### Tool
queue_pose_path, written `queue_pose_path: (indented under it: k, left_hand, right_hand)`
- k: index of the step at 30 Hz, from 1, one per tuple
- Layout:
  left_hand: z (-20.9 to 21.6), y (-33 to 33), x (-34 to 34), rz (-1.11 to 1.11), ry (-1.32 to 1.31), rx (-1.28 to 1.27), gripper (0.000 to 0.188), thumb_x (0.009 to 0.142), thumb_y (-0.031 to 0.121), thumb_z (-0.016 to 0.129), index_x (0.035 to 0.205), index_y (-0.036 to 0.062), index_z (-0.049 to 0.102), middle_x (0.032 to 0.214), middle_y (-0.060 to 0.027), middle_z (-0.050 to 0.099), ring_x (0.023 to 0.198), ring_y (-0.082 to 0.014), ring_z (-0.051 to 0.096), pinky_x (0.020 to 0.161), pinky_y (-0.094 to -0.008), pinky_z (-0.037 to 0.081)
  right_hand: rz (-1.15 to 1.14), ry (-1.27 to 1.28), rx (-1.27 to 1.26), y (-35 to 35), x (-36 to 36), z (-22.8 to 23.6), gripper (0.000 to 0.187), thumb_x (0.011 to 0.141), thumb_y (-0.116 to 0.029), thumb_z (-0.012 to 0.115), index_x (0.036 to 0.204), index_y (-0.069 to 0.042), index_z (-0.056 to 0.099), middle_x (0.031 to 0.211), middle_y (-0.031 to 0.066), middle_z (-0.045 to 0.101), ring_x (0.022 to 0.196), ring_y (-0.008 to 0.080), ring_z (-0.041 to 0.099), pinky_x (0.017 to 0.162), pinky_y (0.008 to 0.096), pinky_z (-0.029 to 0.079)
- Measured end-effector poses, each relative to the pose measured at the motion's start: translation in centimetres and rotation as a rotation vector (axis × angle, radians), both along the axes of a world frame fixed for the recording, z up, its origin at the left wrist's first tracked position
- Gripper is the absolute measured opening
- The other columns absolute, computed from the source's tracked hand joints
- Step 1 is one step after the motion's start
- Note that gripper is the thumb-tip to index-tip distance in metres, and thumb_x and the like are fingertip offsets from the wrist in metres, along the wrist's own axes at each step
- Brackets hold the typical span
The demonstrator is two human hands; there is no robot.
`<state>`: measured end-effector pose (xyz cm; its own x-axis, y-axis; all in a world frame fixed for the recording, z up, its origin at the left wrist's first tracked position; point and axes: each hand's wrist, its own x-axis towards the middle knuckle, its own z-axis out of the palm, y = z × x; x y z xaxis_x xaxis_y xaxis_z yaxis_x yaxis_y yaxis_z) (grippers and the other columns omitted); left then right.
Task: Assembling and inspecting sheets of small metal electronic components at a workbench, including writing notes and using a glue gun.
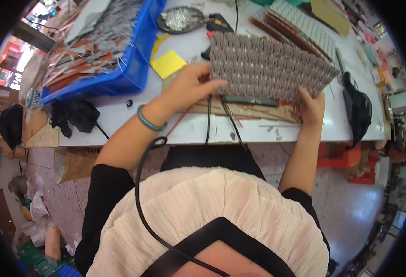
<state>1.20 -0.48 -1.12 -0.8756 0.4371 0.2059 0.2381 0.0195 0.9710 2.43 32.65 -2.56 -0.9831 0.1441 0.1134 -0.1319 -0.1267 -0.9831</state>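
Note:
Both hands hold a wide grey panel made of many small studded parts in rows, lifted over the white workbench. My left hand grips its left edge, thumb on top. My right hand holds its lower right corner from beneath. A green bangle sits on my left wrist. Under the panel lie thin brown strips and a dark green tool.
A blue bin of grey and brown strips stands at the back left. A yellow pad, a dark dish of metal bits, stacked panels and a black cloth lie around. Cables hang off the front edge.

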Motion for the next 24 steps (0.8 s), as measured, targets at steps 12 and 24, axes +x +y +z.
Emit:
queue_pose_path:
  k: [12, 24]
  left_hand:
    - [-0.2, 1.4, -0.6, -0.022, 0.072, -0.091, 0.022, 0.081, 0.013, 0.066, 0.097, -0.0021, 0.061, 0.081, -0.0022, 0.062, 0.071, -0.0051, 0.055, 0.062, -0.0213, 0.045]
    - [0.1, 2.4, -0.5, -0.049, 0.136, -0.175, 0.019, 0.081, 0.012, 0.066, 0.090, -0.0033, 0.060, 0.079, -0.0055, 0.061, 0.071, -0.0064, 0.053, 0.064, -0.0232, 0.044]
  right_hand:
    - [-0.140, 0.119, -0.039, 1.9, -0.1, -1.1, 0.047, 0.070, 0.002, 0.070, 0.113, 0.003, 0.052, 0.108, 0.0123, 0.059, 0.099, 0.0222, 0.057, 0.089, 0.0339, 0.043]
    - [-0.033, 0.130, 0.132, 5.5, 0.7, -2.1, 0.050, 0.070, 0.003, 0.069, 0.117, 0.000, 0.051, 0.112, 0.0101, 0.058, 0.104, 0.0223, 0.055, 0.094, 0.0365, 0.039]
